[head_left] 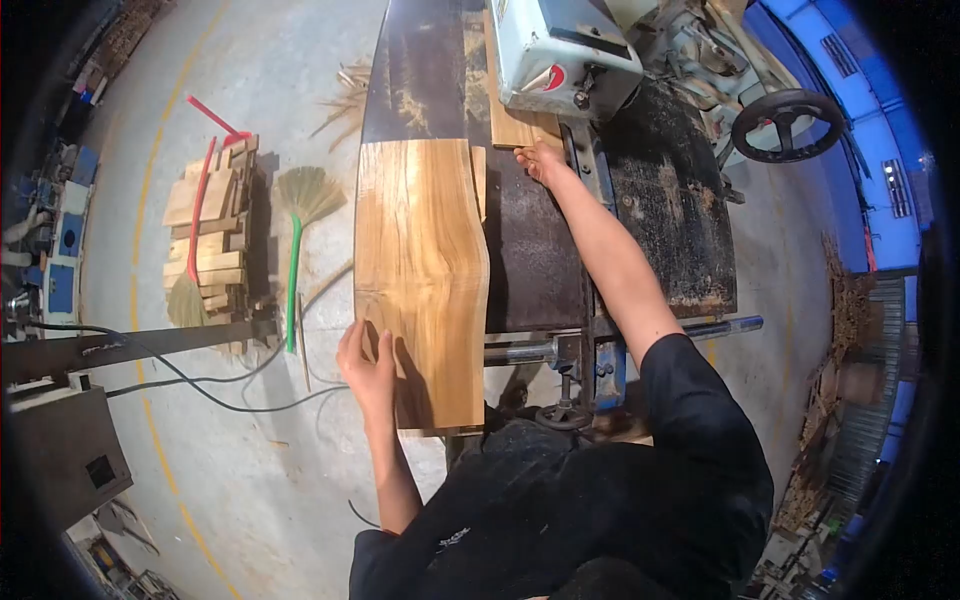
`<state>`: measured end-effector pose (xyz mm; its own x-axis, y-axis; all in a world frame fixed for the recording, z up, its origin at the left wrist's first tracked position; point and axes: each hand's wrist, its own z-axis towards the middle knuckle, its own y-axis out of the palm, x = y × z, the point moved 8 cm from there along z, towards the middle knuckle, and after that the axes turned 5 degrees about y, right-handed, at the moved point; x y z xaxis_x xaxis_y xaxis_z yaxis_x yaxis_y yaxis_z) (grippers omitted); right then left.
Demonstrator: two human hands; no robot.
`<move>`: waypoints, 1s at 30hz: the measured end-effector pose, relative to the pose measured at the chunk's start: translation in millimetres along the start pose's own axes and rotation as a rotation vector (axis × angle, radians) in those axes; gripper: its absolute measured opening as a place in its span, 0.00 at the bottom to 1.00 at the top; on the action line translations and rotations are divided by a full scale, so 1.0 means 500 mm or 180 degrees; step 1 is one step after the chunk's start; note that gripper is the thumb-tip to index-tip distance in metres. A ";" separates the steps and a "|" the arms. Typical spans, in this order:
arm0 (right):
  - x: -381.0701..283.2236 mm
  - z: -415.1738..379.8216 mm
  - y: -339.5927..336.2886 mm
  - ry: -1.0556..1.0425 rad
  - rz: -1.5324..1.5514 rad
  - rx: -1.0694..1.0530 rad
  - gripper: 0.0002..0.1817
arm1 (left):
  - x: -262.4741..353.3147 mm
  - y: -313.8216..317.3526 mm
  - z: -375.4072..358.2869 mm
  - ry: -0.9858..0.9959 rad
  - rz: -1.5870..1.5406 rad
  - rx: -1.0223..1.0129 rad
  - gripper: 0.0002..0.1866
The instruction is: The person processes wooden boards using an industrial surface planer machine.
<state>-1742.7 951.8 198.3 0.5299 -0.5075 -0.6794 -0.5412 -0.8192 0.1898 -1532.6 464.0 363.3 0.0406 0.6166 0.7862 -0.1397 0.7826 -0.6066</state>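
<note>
A wide wooden slab [425, 240] with wavy grain and one uneven long edge lies lengthwise on the left side of the dark metal machine table. My left hand [370, 365] is at the slab's near left edge, thumb and fingers apart. Farther forward, a narrower wooden board [527, 130] runs under the pale machine housing [565, 60]. My right arm reaches out over the table, and my right hand [541, 163] has its curled fingers at the near end of this board. The board's far part is hidden by the housing.
A black handwheel [787, 126] stands at the right. On the floor at left are stacked wood offcuts [205, 235], a green-handled broom [296, 250] and a red-handled broom [200, 210]. A black cable [215, 400] crosses the lower left. Sawdust lies on the table.
</note>
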 end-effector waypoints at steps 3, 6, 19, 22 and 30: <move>-0.014 -0.029 0.045 -0.0648 -0.0170 0.0034 0.17 | 0.005 -0.003 -0.018 0.0215 0.0191 0.0067 0.23; 0.043 -0.168 0.074 -0.1354 -0.0475 0.0207 0.13 | 0.023 -0.003 -0.044 0.0320 0.0236 0.0136 0.22; 0.492 -0.710 -0.076 -0.1746 -0.1204 0.0050 0.25 | 0.068 0.044 -0.251 -0.0230 -0.0805 -0.0159 0.28; 0.527 -0.764 -0.116 -0.1480 -0.0583 -0.0173 0.26 | 0.069 0.032 -0.331 -0.0224 -0.0711 -0.0118 0.32; 0.629 -0.787 -0.120 -0.0671 0.0493 -0.0780 0.29 | 0.127 0.036 -0.311 -0.0505 -0.1212 -0.0791 0.27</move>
<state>-1286.9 736.2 252.1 0.2937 -0.5853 -0.7558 -0.4183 -0.7896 0.4490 -1378.8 530.8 384.0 -0.1111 0.2767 0.9545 0.0973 0.9589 -0.2666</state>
